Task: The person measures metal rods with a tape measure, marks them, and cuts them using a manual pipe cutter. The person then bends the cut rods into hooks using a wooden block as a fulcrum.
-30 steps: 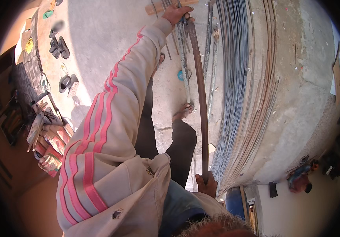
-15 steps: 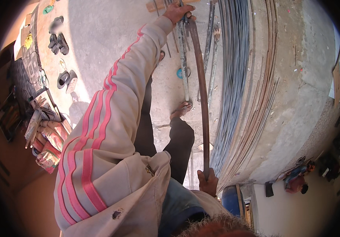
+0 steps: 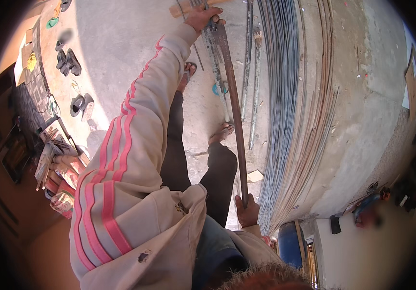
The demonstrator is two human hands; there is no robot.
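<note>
My right hand (image 3: 247, 211) is closed round the near end of a long rusty brown metal bar (image 3: 234, 96). The bar runs away from me, past my right foot, up to my left hand (image 3: 203, 18). My left arm is stretched far forward, and its fingers are curled over metal pieces at the bar's far end. What exactly they grip is hidden. Under that hand a paint-speckled pole (image 3: 216, 72) slants back toward my right foot (image 3: 221, 133). Thin rods show beyond the fingers, beside a wooden block (image 3: 176, 10).
Long bundles of grey steel rods (image 3: 281, 96) and rusty rods (image 3: 321, 111) lie to the right. Between them and the bar lie two more poles (image 3: 255, 92). Slippers (image 3: 77, 104) sit at left. A blue barrel (image 3: 290, 244) stands near me at lower right.
The view has shifted a little, moving the floor items left. My right hand has moved slightly forward and left with the bar's near end. My left hand keeps its grip at the far end.
</note>
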